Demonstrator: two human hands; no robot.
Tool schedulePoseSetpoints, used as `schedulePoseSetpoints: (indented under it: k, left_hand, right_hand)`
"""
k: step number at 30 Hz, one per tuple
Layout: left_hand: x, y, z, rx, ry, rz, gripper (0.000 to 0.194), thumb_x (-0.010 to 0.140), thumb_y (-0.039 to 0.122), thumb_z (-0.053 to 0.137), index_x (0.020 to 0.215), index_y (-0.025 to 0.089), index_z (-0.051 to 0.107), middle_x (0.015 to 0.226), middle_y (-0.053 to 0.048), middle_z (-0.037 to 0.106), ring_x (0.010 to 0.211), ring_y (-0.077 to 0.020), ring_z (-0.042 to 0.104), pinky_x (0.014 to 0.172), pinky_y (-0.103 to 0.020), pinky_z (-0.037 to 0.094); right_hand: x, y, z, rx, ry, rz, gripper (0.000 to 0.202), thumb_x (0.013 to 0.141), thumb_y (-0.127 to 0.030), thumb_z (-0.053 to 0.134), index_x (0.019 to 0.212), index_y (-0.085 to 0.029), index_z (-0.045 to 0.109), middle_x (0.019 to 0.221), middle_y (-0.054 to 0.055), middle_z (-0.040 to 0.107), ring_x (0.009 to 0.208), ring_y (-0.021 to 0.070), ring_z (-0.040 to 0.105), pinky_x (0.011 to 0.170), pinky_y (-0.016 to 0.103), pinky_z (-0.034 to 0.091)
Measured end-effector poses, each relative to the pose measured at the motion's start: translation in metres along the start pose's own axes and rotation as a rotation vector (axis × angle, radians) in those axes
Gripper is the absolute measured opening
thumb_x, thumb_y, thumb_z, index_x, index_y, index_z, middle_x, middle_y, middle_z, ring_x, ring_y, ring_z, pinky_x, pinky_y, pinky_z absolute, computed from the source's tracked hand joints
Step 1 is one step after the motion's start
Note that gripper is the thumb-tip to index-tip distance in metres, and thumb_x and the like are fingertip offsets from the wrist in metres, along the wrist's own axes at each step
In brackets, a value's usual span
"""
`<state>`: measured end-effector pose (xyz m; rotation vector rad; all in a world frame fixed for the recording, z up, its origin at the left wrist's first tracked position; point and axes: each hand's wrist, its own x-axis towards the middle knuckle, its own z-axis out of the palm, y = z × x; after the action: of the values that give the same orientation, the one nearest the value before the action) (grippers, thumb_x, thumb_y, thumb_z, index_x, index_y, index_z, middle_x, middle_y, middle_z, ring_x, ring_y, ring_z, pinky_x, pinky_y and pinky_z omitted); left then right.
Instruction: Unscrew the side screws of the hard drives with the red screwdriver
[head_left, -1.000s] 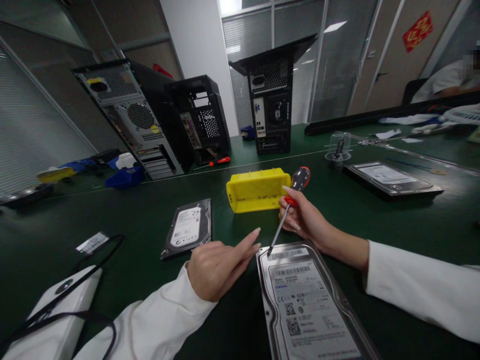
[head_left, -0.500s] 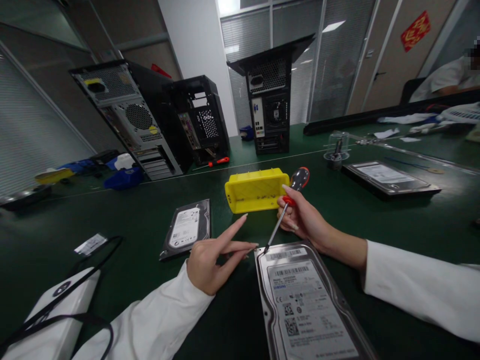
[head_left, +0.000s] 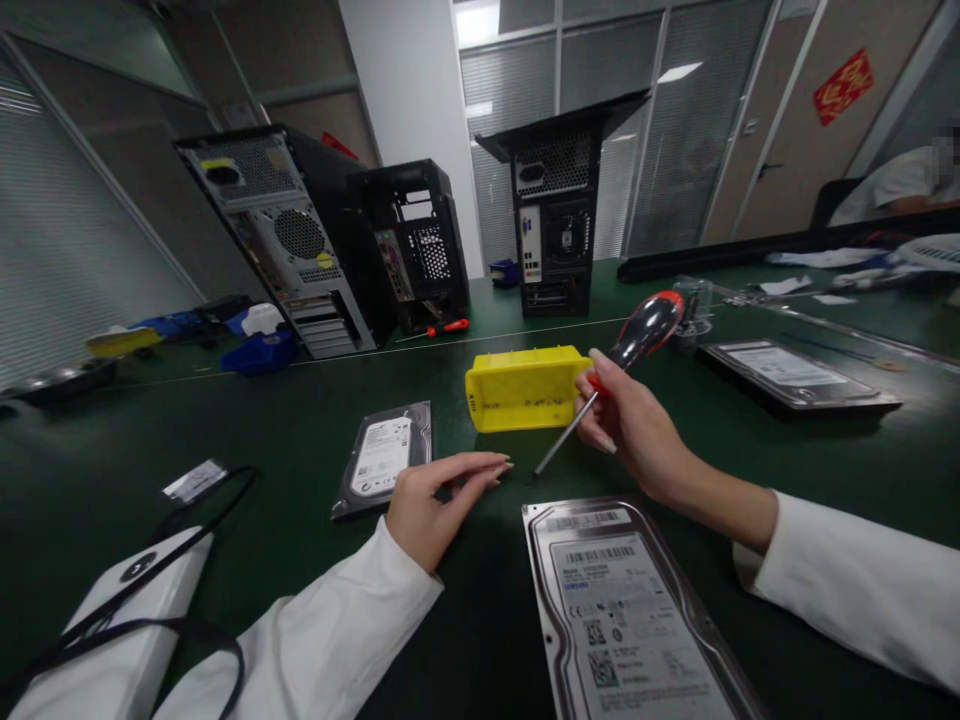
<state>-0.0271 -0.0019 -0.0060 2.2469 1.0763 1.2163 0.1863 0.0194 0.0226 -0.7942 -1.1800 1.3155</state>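
My right hand grips a screwdriver with a black and red handle, its shaft slanting down to the left. A tiny dark piece, perhaps a screw, shows at the tip, just beyond the far edge of a silver hard drive lying label up in front of me. To the left of the tip is my left hand, thumb and fingers drawn together in a pinch; whether anything is between them I cannot make out. Behind it lies a second hard drive. A yellow plastic bin rests beyond both hands.
Computer cases stand at the back of the green table. Another hard drive and a clear plastic cup are on the right. A white device with a black strap lies at left. A co-worker's sleeve shows far right.
The screwdriver has lifted off the near hard drive's corner and its tip is past the far edge. My left index finger, stretched out before, has come down to the thumb.
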Motion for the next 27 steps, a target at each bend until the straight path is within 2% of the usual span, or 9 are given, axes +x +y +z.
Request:
schedulePoseSetpoints:
  k: [3, 10, 27]
  left_hand:
    - [0.0011, -0.0017, 0.0004, -0.067, -0.018, -0.053, 0.017, 0.081, 0.015, 0.061, 0.095, 0.015, 0.071, 0.088, -0.005, 0.075, 0.071, -0.0144, 0.072, 0.064, -0.02, 0.059]
    - [0.0013, -0.0041, 0.0017, -0.104, -0.051, -0.081, 0.017, 0.081, 0.017, 0.062, 0.095, 0.016, 0.071, 0.088, -0.005, 0.075, 0.073, -0.0155, 0.072, 0.063, -0.02, 0.059]
    - [0.0017, -0.003, 0.0006, -0.131, -0.056, -0.121, 0.018, 0.08, 0.02, 0.062, 0.095, 0.014, 0.071, 0.087, -0.007, 0.075, 0.07, -0.0151, 0.072, 0.062, -0.021, 0.059]
  right_hand:
    - [0.0016, -0.0082, 0.0046, -0.117, -0.049, -0.105, 0.044, 0.08, -0.06, 0.051, 0.067, -0.019, 0.042, 0.039, -0.006, 0.038, 0.033, 0.0048, 0.032, 0.036, 0.018, 0.023]
    - [-0.0062, -0.0052, 0.0091, -0.231, -0.158, -0.134, 0.043, 0.083, -0.058, 0.047, 0.067, -0.018, 0.044, 0.04, -0.006, 0.039, 0.033, 0.0046, 0.034, 0.036, 0.019, 0.024]
    - [-0.0057, -0.0037, 0.0087, -0.327, -0.178, -0.157, 0.043, 0.088, -0.054, 0.041, 0.066, -0.018, 0.041, 0.04, -0.006, 0.038, 0.034, 0.0039, 0.033, 0.036, 0.018, 0.023]
